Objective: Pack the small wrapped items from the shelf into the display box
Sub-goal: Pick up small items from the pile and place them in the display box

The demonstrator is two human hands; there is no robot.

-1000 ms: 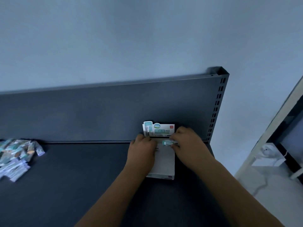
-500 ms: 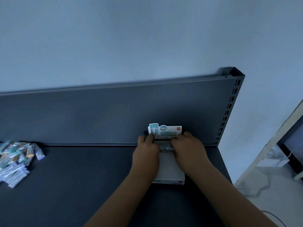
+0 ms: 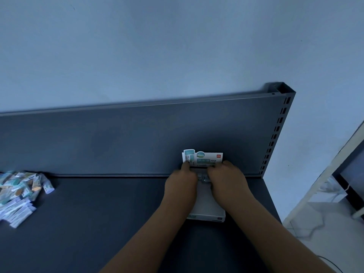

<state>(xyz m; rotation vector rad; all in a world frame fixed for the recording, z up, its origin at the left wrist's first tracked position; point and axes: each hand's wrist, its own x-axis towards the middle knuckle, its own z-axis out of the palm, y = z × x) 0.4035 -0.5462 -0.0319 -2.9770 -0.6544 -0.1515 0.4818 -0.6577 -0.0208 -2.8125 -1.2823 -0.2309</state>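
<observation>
Both hands over white display box (image 3: 208,210), which sits on dark shelf (image 3: 98,223) against back panel, right end. Left hand (image 3: 182,184) and right hand (image 3: 226,181) curled, fingertips at box's far end under printed header card (image 3: 202,158). Small teal wrapped item (image 3: 203,177) pinched between them; which hand actually grips it, can't tell. Pile of wrapped items (image 3: 18,191) far left on shelf, well apart from box.

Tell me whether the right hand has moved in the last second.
Yes. The right hand shifted left toward the left hand, judged against the box's header card.
</observation>
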